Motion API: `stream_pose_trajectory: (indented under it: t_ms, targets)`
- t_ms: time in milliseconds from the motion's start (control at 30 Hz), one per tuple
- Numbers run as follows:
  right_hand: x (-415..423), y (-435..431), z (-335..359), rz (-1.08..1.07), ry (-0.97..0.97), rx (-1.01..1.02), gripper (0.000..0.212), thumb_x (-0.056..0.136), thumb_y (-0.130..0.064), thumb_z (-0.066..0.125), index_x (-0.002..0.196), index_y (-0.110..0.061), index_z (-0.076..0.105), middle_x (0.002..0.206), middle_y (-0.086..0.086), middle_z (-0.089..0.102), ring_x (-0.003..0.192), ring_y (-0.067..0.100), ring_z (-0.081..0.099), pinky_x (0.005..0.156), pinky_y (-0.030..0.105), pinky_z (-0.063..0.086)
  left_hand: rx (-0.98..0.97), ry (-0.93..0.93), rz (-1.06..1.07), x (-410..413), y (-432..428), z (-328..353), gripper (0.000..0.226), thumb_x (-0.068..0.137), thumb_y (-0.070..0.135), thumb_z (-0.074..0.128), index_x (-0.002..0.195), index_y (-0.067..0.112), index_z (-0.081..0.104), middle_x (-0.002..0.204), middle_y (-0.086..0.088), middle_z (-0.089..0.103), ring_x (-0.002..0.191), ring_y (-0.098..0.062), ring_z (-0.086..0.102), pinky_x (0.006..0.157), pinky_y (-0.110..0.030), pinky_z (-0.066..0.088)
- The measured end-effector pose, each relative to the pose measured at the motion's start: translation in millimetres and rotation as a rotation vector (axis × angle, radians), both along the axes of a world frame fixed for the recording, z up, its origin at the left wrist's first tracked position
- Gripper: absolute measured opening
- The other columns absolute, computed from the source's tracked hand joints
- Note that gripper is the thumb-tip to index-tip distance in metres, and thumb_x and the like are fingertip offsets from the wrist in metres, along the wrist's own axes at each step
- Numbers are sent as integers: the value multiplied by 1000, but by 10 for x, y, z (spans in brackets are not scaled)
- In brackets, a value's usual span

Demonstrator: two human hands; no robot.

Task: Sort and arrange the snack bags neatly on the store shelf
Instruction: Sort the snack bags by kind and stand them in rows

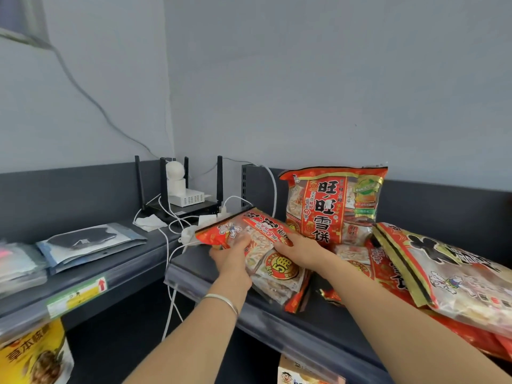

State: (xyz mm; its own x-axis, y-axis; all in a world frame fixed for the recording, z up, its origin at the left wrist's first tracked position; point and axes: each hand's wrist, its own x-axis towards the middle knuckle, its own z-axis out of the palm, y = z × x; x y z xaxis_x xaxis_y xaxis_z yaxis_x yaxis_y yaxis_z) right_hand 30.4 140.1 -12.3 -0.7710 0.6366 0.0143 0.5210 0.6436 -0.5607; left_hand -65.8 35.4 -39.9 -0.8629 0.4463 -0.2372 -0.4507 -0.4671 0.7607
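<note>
Right now both hands hold one red snack bag (273,254) tilted over the dark shelf (277,318), its lower end close to the shelf surface. The left hand (231,257) grips the bag's left edge, fingers curled over the front. The right hand (300,250) clasps the bag from the other side, fingers bent across the printed face; its thumb is hidden. A silver bracelet (223,300) circles the left wrist.

Just beyond the right hand, an upright bag (332,200) of the same brand stands against the back panel. To the right of the right hand, a large flat bag (454,275) lies on top of other red bags (385,268) piled on the shelf.

Beyond the left hand, in the corner, sits a black router (188,207) with raised antennas, and white cables (170,245) trail from it past a white power strip (194,231) just above the left fingers. Farther left of the left hand, flat grey packets (88,243) lie on a neighbouring shelf, and a yellow bag (33,356) shows below it.
</note>
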Motion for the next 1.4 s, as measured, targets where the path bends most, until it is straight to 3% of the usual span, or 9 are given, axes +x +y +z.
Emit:
stream_pose_trajectory:
  t_ms: [267, 533, 633, 733, 900, 1033, 1167, 1267, 1400]
  targets:
    - [67, 0, 190, -47, 406, -30, 66, 98, -43, 46, 151, -12, 23, 152, 11, 36, 138, 28, 36, 111, 40, 33, 53, 593, -10, -151, -390, 519, 38, 81, 7, 69, 113, 18, 52, 107, -4, 67, 91, -22, 68, 68, -34, 55]
    - [64, -4, 226, 30, 545, -549, 92, 82, -54, 63, 152, -29, 8, 146, 4, 42, 122, 24, 50, 99, 38, 39, 88, 600, -23, -387, -566, 487, 23, 90, 22, 61, 112, 26, 55, 105, -2, 67, 89, -23, 68, 65, -33, 53]
    - [47, 99, 159, 31, 489, -618, 113, 51, -70, 78, 146, -37, 25, 132, 0, 59, 120, 25, 55, 110, 54, 31, 72, 601, -25, -466, -567, 497, 9, 92, 22, 57, 99, 27, 58, 98, -4, 69, 81, -23, 69, 67, -34, 53]
    - [83, 125, 147, 71, 490, -707, 88, 56, -63, 82, 129, -26, 50, 112, 1, 72, 106, 27, 66, 108, 54, 37, 75, 594, -50, -556, -542, 533, 8, 93, 22, 55, 98, 22, 60, 94, -6, 69, 76, -23, 69, 65, -32, 52]
    - [109, 70, 274, -49, 810, -723, 55, 76, -25, 79, 121, -15, 50, 101, 8, 73, 84, 25, 73, 73, 40, 59, -43, 700, -30, -665, -232, 583, 24, 98, 28, 46, 120, 19, 50, 109, -3, 65, 95, -22, 65, 77, -35, 53]
    - [94, 40, 276, -372, 944, -377, 78, 77, -31, 79, 139, -15, 36, 117, -3, 53, 110, 22, 59, 97, 44, 49, -185, 793, -159, -627, 196, 664, 41, 98, 36, 43, 137, 24, 38, 130, -5, 56, 112, -24, 57, 86, -35, 46]
    - [105, 154, 175, -575, 918, -262, 66, 82, -31, 75, 132, -12, 36, 124, 8, 57, 112, 27, 58, 89, 37, 47, -457, 996, -290, -449, 515, 510, 82, 90, 40, 58, 151, 28, 4, 156, -9, 15, 142, -29, 23, 113, -47, 25]
    - [130, 266, 82, -587, 765, -261, 54, 88, -24, 69, 128, -10, 35, 126, 12, 56, 114, 30, 57, 90, 38, 49, -641, 1211, -533, -295, 672, 188, 95, 86, 40, 63, 149, 31, -7, 158, -6, -3, 145, -26, 8, 117, -42, 14]
    - [125, 333, 113, -599, 700, -161, 44, 92, -20, 63, 126, -8, 37, 124, 12, 56, 111, 29, 58, 85, 38, 50, -844, 1361, -398, -184, 830, -21, 110, 80, 48, 66, 146, 33, -20, 156, -7, -18, 144, -33, 0, 115, -53, 16]
